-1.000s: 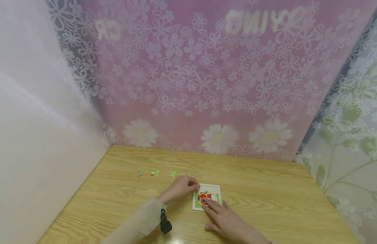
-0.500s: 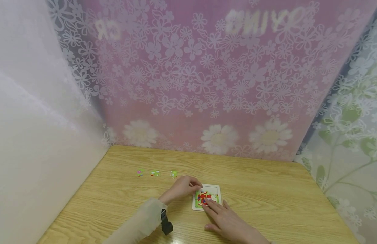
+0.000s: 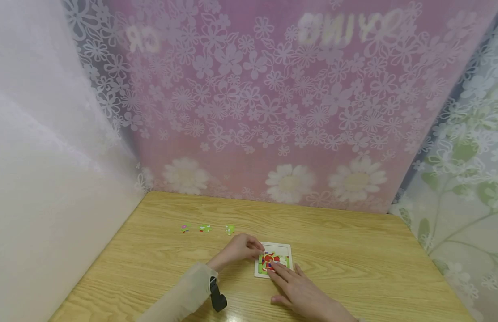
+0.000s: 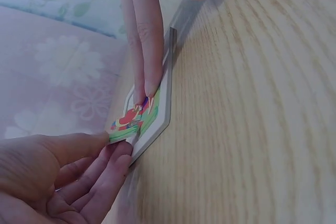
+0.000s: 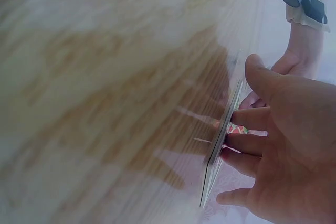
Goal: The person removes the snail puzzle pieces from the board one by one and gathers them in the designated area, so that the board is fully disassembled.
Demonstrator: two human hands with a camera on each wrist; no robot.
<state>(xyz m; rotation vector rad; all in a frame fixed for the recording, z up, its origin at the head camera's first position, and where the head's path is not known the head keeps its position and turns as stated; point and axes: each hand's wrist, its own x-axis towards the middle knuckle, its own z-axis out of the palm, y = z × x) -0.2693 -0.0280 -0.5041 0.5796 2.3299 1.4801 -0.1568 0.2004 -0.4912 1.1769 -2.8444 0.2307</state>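
Observation:
A small square jigsaw puzzle in a white tray [image 3: 278, 245] lies on the table, its red, yellow and green picture partly covered by fingers. At the tray's left side, my left hand [image 3: 240, 247] pinches a green-edged puzzle piece [image 4: 118, 136] between thumb and fingers; the left wrist view shows it tilted over the tray's edge. From the right, my right hand [image 3: 301, 290] rests straight fingertips on the picture. Its thumb is spread apart near the table. The tray's upper part shows bare white.
Three loose green puzzle pieces, a left one [image 3: 185, 228], a middle one [image 3: 205, 228] and a right one [image 3: 230, 230], lie in a row beyond my left hand. Flowered cloth [image 3: 249, 112] rises behind the wooden table [image 3: 353, 250]. A black strap [image 3: 217, 295] circles the left wrist.
My left fingertips shift slightly right, then back left and nearer along the tray's left edge. The right hand stays in place on the picture.

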